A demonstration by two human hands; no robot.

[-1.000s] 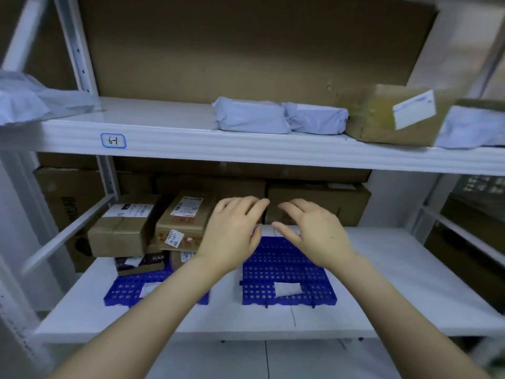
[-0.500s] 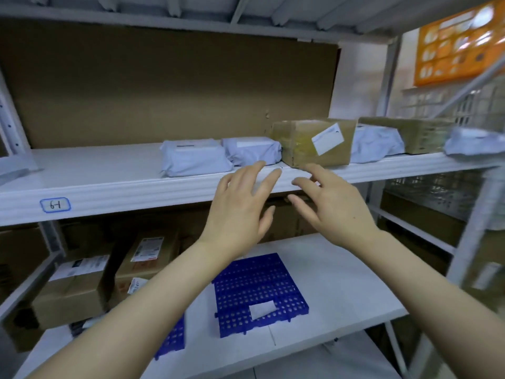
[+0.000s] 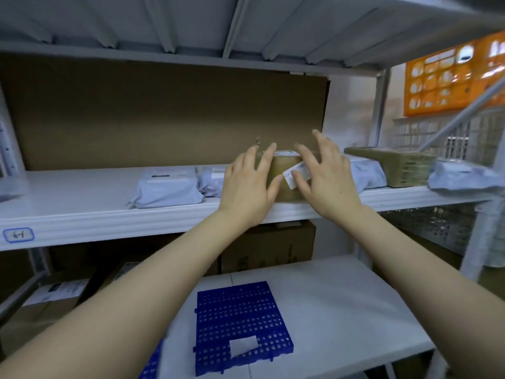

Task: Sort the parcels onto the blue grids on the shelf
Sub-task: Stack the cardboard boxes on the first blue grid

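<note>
Left hand [image 3: 246,187] and right hand [image 3: 328,179] raised to the upper shelf [image 3: 109,214], one at each side of a brown carton [image 3: 282,166]. Left hand: fingers straight and spread wide, tips at the carton's top left edge, thumb against its front face, nothing gripped. Right hand: fingers likewise straight and fanned, thumb over the white label [image 3: 296,172] on the carton's front; firm contact not determinable. Brown carton upright near the front lip of the upper shelf, between the two palms. Left of it, on the same shelf: a grey poly mailer [image 3: 166,187] in full view and a second mailer [image 3: 211,177] partly hidden behind the left hand. Right of it: a further grey mailer [image 3: 366,173], then a taped carton [image 3: 396,165], then a crumpled mailer [image 3: 459,179] at the shelf's right end. Blue grid [image 3: 240,318] flat on the lower shelf [image 3: 341,296], below the hands and well apart from the brown carton, with a white patch near its front edge. Corner of a second blue grid [image 3: 151,365] just to its left, partly covered by the left forearm. Labelled cartons [image 3: 49,302] at the lower shelf's left end.
</note>
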